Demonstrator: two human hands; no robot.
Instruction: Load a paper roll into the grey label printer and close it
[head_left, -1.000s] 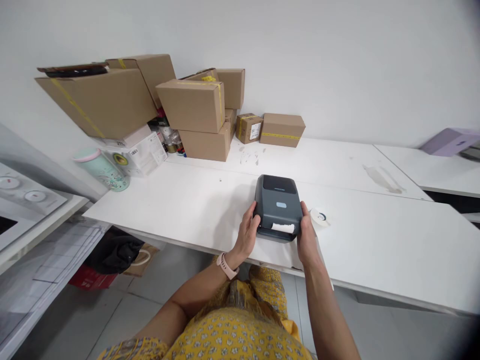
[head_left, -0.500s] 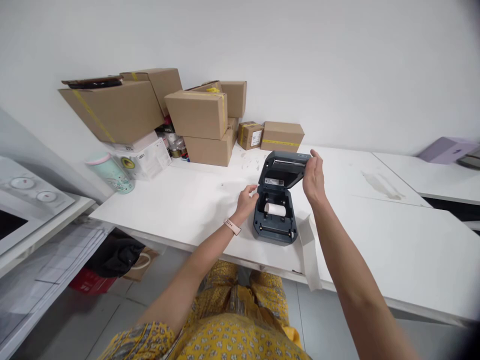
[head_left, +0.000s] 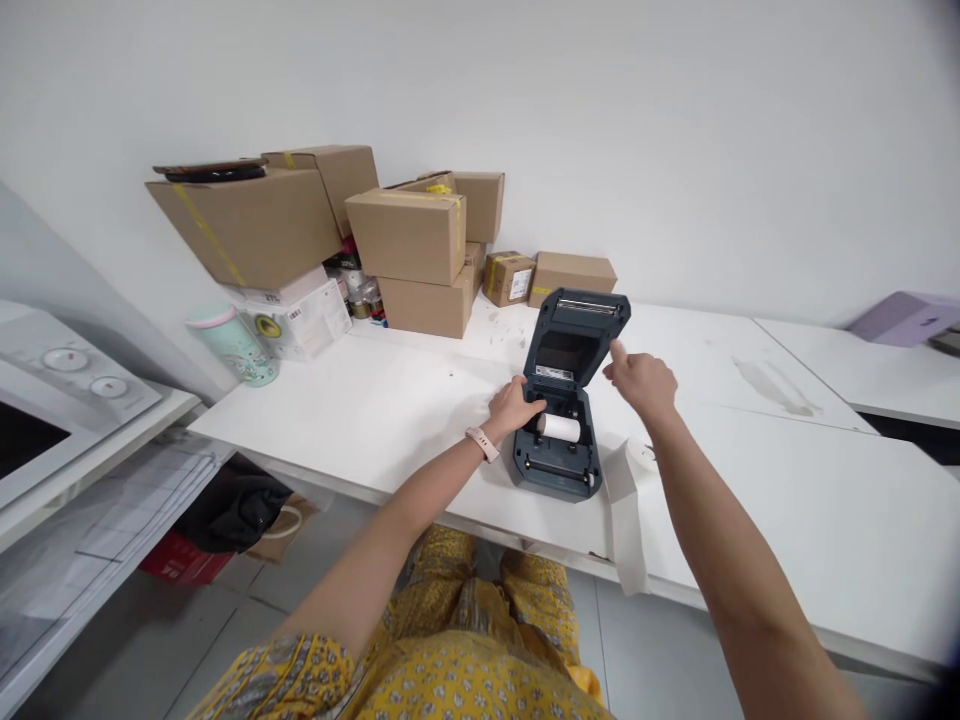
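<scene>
Head view: paper strip (head_left: 628,540) hangs over edge of counter (head_left: 352,425), lower right of centre. Printer (head_left: 559,480) on counter, right of centre, lid (head_left: 579,322) raised, white roll (head_left: 559,428) inside. Left hand (head_left: 514,406) at printer's left rim, thumb apart from fingers; cannot tell whether gripping. Right hand (head_left: 645,384) beside lid, fingers curled; cannot tell whether touching. Cardboard boxes (head_left: 405,235) behind, upper left.

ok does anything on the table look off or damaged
A loose paper strip from the roll beside the open printer droops over the table's front edge instead of lying wound. Greyish marks also mar its white top, at right and before the small taped box; stains or damage, I can't tell.
</scene>
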